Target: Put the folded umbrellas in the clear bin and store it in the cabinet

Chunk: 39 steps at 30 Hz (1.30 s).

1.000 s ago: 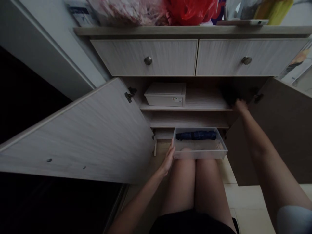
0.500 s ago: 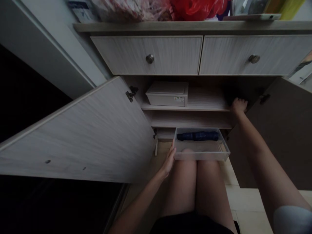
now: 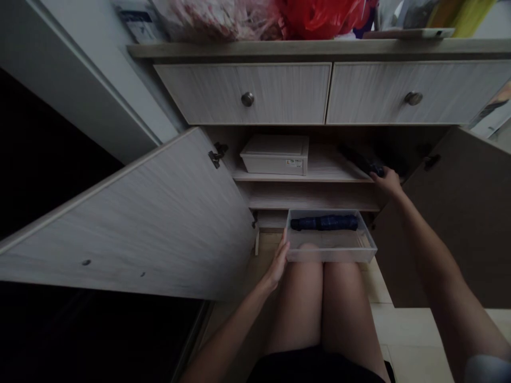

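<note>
While left hand [image 3: 278,259] lies open against near left corner of clear tray [image 3: 331,255], fingers loose, nothing gripped, tray rests over knees [image 3: 319,276] just right of it. Inside tray, beyond that hand: folded navy umbrella [image 3: 324,222], lying crosswise along far wall. Farther: right hand [image 3: 386,182] at front edge of upper shelf [image 3: 319,174], clenched on end of dark long object [image 3: 355,157] running back-left from it. White lidded box [image 3: 275,154] on same shelf, well left of right hand.

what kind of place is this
Probably a home, perhaps an entryway: a wooden cabinet with two drawers and open doors, plastic bags piled on top, and a clear tray holding a folded umbrella.
</note>
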Each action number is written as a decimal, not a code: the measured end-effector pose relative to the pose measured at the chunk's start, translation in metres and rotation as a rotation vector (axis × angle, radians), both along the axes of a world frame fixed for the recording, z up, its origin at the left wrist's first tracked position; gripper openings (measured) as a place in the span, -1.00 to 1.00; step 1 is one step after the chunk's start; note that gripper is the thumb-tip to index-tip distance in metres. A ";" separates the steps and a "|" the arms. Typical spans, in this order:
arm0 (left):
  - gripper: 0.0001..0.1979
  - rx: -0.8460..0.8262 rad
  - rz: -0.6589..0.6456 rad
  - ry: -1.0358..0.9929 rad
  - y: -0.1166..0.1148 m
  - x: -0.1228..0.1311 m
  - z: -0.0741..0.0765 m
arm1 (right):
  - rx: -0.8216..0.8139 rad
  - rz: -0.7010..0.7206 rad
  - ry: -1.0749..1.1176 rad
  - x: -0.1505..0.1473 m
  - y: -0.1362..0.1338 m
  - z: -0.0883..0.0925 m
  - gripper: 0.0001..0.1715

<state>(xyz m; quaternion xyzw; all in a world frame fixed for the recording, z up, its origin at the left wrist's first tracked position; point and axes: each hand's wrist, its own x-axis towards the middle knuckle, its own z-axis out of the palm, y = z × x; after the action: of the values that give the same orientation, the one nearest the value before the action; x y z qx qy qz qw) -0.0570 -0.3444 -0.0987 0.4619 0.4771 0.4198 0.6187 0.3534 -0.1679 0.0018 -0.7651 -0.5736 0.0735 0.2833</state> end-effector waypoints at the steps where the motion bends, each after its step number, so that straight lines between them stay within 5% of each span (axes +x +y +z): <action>1: -0.27 -0.005 0.002 -0.002 0.000 0.000 0.000 | 0.016 0.093 0.105 0.000 -0.010 -0.001 -0.47; 6: -0.25 0.002 -0.004 -0.007 -0.002 0.001 0.003 | -0.071 0.580 0.430 -0.009 -0.076 -0.002 -0.26; 10: -0.26 -0.005 0.000 0.000 -0.002 0.002 0.002 | -0.249 0.744 0.393 -0.025 -0.117 0.000 -0.24; 14: -0.27 -0.019 0.015 0.002 -0.004 0.003 0.003 | -0.263 0.839 0.210 -0.039 -0.132 -0.005 -0.31; 22: -0.30 0.003 0.009 -0.011 -0.006 0.005 0.009 | -0.257 0.835 -0.231 -0.051 -0.127 -0.033 -0.47; 31: -0.31 -0.003 0.017 -0.010 -0.007 0.004 0.007 | -0.371 0.776 -0.587 -0.076 -0.126 -0.023 -0.56; 37: -0.31 -0.002 0.002 -0.008 -0.007 0.004 0.006 | -0.240 0.795 -0.392 -0.064 -0.104 -0.008 -0.50; 39: -0.31 0.001 0.006 0.001 -0.007 0.003 0.006 | -0.164 0.637 -0.350 -0.046 -0.082 0.006 -0.57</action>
<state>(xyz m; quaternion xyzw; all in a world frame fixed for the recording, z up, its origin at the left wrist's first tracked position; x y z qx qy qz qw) -0.0537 -0.3518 -0.0925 0.4612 0.4784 0.4217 0.6170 0.3070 -0.2495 0.0078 -0.5692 -0.8150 0.0721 0.0816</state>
